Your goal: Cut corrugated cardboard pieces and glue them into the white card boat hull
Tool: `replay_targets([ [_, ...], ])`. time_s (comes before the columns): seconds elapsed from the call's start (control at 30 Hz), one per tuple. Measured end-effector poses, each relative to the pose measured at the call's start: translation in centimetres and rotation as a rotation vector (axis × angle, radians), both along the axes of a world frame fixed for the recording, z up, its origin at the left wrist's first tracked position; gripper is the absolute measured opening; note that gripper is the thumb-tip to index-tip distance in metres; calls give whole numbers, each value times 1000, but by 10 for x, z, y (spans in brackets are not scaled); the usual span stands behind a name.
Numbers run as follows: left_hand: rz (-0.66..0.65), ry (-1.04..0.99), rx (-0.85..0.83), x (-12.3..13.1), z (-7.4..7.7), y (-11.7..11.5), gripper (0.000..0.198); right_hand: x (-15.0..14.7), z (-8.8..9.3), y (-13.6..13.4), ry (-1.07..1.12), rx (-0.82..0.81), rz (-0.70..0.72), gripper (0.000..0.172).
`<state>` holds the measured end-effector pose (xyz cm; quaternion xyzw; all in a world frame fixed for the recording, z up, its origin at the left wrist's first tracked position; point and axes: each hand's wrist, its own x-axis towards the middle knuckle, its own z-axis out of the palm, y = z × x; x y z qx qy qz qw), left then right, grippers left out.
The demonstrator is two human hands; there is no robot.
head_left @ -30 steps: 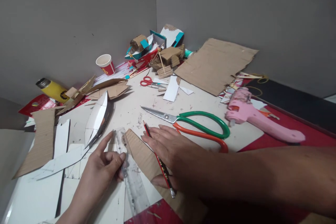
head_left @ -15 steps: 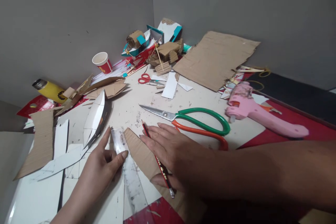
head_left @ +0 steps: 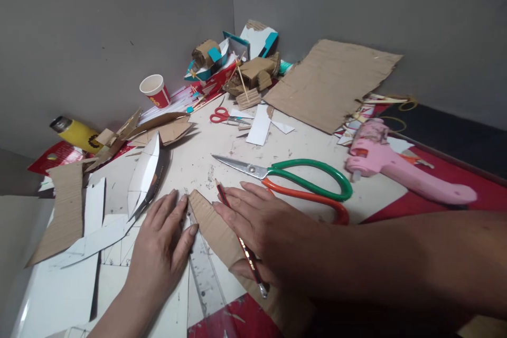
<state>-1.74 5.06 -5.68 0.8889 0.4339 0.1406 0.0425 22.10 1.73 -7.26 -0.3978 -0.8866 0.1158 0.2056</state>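
Observation:
A clear plastic ruler (head_left: 206,280) lies lengthwise beside a long piece of brown cardboard (head_left: 214,227) with a tapered far end. My left hand (head_left: 162,237) rests flat on the table with its fingers stretched out, their tips and thumb at the ruler's far end. Over the cardboard lies my right hand (head_left: 257,222), pressing on it while a red-and-black pencil (head_left: 246,251) is held slantwise in the fingers. The pencil's sharp end points away from me. Just beyond the right hand are large scissors (head_left: 257,170) with green and orange handles.
A pink glue gun (head_left: 415,171) lies at the right. Behind are a big cardboard sheet (head_left: 332,84), small red scissors (head_left: 219,115), a paper cup (head_left: 155,92) and cardboard models (head_left: 253,74). A white curved boat-like piece (head_left: 144,171) and a yellow bottle (head_left: 79,134) are at the left.
My left hand has flattened from a pointing pose, its fingers now lying out along the ruler. The ruler has moved closer against the cardboard's edge. My right hand still holds the pencil.

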Motion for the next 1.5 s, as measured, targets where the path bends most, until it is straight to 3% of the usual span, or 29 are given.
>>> replay_targets([
  [0.37, -6, -6, 95, 9, -3, -2, 46, 0, 4, 1, -27, -58, 36, 75],
  [0.87, -13, 103, -36, 0, 6, -1, 57, -1, 12, 4, -91, -152, 27, 79],
  [1.13, -4, 104, -73, -2, 8, 0, 57, 1, 10, 1, -114, -67, 30, 81],
  [1.5, -22, 126, -94, -4, 10, 1, 57, 2, 10, 1, -94, -77, 12, 85],
])
